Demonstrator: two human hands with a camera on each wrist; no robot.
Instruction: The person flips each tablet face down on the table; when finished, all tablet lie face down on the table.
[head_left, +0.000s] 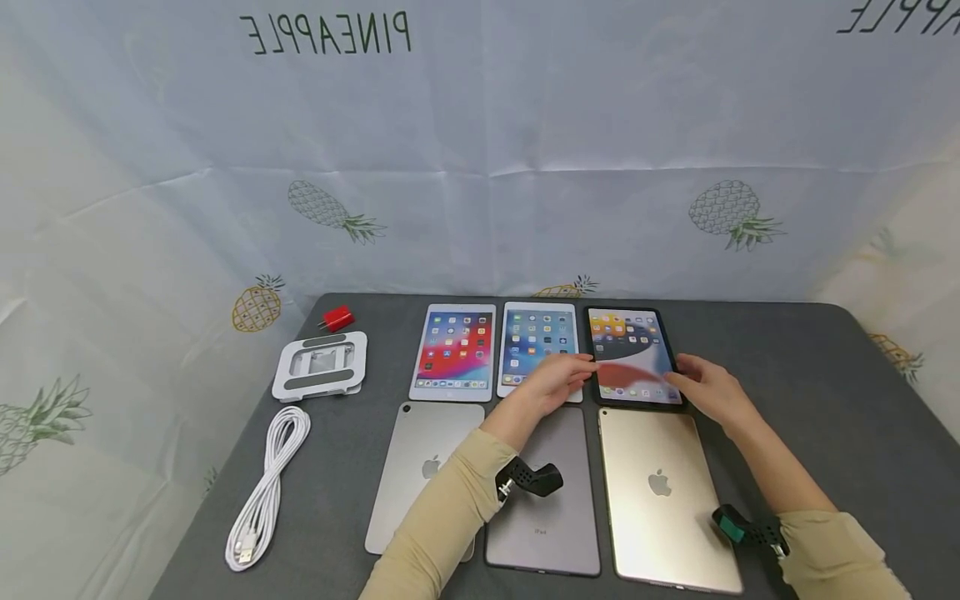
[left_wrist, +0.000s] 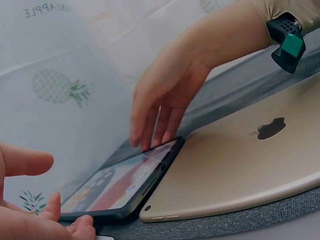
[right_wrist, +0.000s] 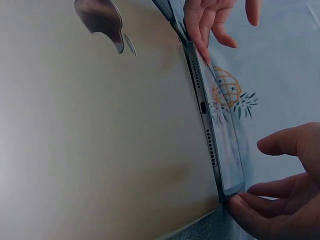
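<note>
A black-framed tablet [head_left: 632,354] lies screen up at the right end of the back row, its screen lit. At its left edge, my left hand [head_left: 553,382] touches the side with its fingertips. My right hand [head_left: 711,390] is at the opposite edge, near the lower right corner. The left wrist view has the left thumb raised away from the screen, fingers low by the tablet's side. In the right wrist view the right thumb also stands off the glass, while the fingers meet the corner. Directly in front lies a gold tablet [head_left: 660,500], back up.
Two white-framed tablets, one with a red-blue screen [head_left: 453,350] and one with a blue screen [head_left: 536,337], complete the back row. A silver tablet [head_left: 408,467] and a grey tablet [head_left: 551,517] lie face down. Leftward are a stand [head_left: 321,365], red plug [head_left: 337,317] and white cable [head_left: 270,483].
</note>
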